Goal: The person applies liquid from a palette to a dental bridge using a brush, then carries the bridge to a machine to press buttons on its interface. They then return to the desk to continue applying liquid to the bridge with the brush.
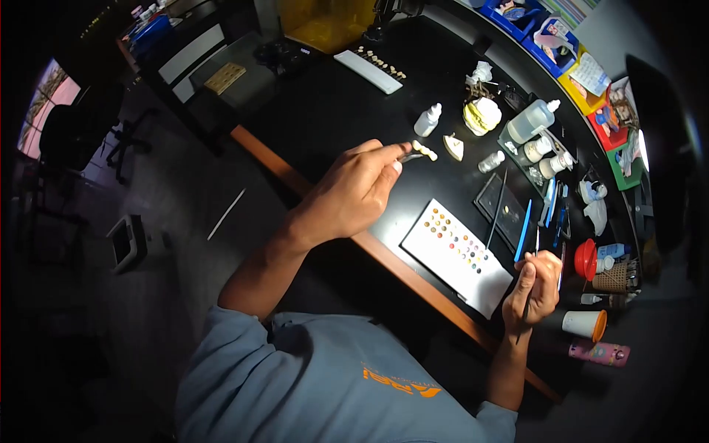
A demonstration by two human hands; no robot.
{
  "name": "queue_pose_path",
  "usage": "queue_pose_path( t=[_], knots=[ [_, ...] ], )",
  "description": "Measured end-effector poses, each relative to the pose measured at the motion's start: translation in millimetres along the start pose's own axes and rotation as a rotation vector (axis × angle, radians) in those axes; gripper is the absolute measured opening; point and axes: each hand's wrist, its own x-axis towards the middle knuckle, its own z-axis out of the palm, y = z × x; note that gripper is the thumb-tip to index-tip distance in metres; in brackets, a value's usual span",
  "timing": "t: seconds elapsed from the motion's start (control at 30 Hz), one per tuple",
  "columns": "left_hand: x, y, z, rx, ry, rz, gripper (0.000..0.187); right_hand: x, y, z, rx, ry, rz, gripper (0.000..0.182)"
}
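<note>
My left hand (351, 188) is raised over the table's near edge, fingers closed on a thin metal tool that looks like tweezers, mostly hidden by the fingers. At its tip is a short row of tooth-coloured dental crowns (424, 150). My right hand (535, 288) pinches a slim brush (538, 240), its tip pointing away from me and its dark handle running back past the wrist. Between the hands lies a white palette (421, 240) with rows of coloured dots. Just beyond the crowns are a small white dropper bottle (427, 122) and a whitish dental model piece (453, 148).
A dark palette box (509, 218) with a brush across it and a blue-handled tool (523, 230) lie near my right hand. Bottles (532, 122) stand on the right. Further back is a white tray (368, 71) beside several teeth. Coloured bins (550, 44) line the curved shelf.
</note>
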Motion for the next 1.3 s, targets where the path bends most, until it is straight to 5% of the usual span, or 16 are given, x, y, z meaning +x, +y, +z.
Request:
queue_pose_path(
  t=[0.17,0.47,0.6,0.8,0.97,1.3],
  knots=[
    [45.3,-32.2,-29.9,-0.065,-0.104,0.151,0.020,57.2,0.0,28.6,-0.206,-0.122,-0.110,0.023],
    [75.6,-51.9,-63.9,-0.331,-0.123,-0.021,0.027,140.3,-15.4,94.8,-0.148,-0.313,-0.047,0.034],
    [61.2,-33.0,-84.1,-0.373,-0.017,-0.210,0.021,159.6,-81.8,136.5,-0.046,-0.423,0.150,0.034],
    [30.7,6.7,-180.4,-0.330,0.111,-0.460,0.016,192.5,-141.8,193.9,0.207,-0.592,0.262,0.065],
    [-24.3,32.0,-259.6,-0.262,0.429,-0.426,0.022,227.4,-229.8,245.6,0.330,-0.744,0.037,0.074],
    [-129.0,73.5,-458.5,-0.007,0.704,-0.620,0.026,289.5,-448.4,367.6,0.682,-0.859,-0.317,0.077]
  ],
)
